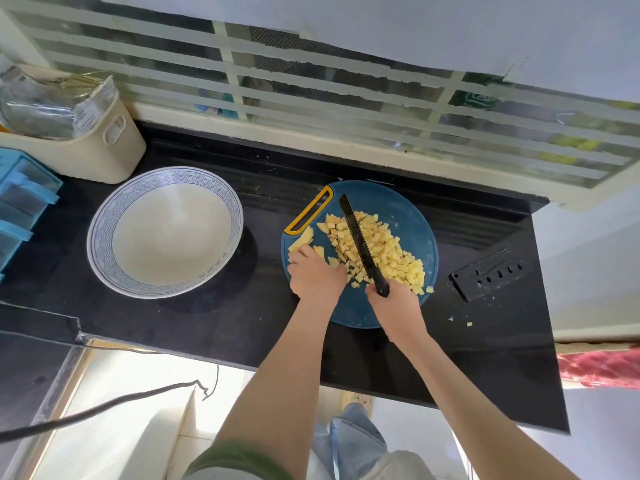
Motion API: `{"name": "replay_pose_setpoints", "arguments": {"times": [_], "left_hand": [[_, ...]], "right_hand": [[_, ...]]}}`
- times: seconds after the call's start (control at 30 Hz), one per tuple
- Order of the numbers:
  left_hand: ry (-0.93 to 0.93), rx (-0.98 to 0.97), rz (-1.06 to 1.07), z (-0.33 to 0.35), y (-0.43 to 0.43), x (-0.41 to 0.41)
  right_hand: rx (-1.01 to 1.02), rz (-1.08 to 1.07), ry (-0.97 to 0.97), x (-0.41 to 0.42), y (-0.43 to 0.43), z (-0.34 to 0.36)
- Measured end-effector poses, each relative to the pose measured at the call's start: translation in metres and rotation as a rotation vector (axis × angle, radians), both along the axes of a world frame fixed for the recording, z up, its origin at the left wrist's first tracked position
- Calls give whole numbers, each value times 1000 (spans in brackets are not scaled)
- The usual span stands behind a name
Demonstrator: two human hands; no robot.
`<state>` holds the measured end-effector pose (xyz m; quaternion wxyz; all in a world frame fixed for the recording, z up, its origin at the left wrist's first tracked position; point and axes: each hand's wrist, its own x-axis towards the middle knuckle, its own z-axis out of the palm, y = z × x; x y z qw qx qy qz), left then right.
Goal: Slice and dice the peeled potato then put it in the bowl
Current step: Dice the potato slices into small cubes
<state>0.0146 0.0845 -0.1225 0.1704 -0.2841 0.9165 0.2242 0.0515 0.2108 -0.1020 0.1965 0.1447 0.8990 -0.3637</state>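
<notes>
A round blue cutting board (408, 202) with a yellow handle lies on the black counter. A heap of diced potato (388, 251) covers its middle, and a few uncut potato strips (302, 239) lie at its left edge. My right hand (394, 303) grips the handle of a black knife (360, 242) whose blade lies across the dice. My left hand (313, 275) rests curled on the left pieces, fingertips on the strips. The wide white bowl (104, 216) with a blue patterned rim stands to the left and holds nothing.
A black knife sheath (488, 275) lies right of the board, with two potato crumbs (460, 322) near the counter's front. A cream basket (114, 147) and blue drawers (20, 202) stand at the far left. A louvred window runs behind the counter.
</notes>
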Motion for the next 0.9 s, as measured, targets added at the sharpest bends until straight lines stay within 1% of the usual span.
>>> {"name": "replay_pose_setpoints", "arguments": {"times": [0.1,0.23,0.37,0.5,0.6,0.67,0.8,0.9], "left_hand": [[19,-115,-67,-4,0,-1],[64,-119,-100,-6,-4,-4],[93,-138,-188,-7,-10,-3],[102,-111,-228,-5,-17,-4],[119,-101,-229,-4,-21,-3],[140,-84,-215,-4,-24,-1],[159,20,-200,-6,-36,1],[178,60,-206,-7,-40,2]], "right_hand": [[-5,19,-9,2,0,-4],[-31,25,-33,7,0,-10],[-89,32,-36,13,-3,-13],[-183,-15,-79,19,-9,-18],[-270,-71,-128,25,-14,-24],[-294,-83,-144,28,-18,-25],[-395,-120,-194,35,-23,-22],[-387,-102,-180,38,-26,-26]]}}
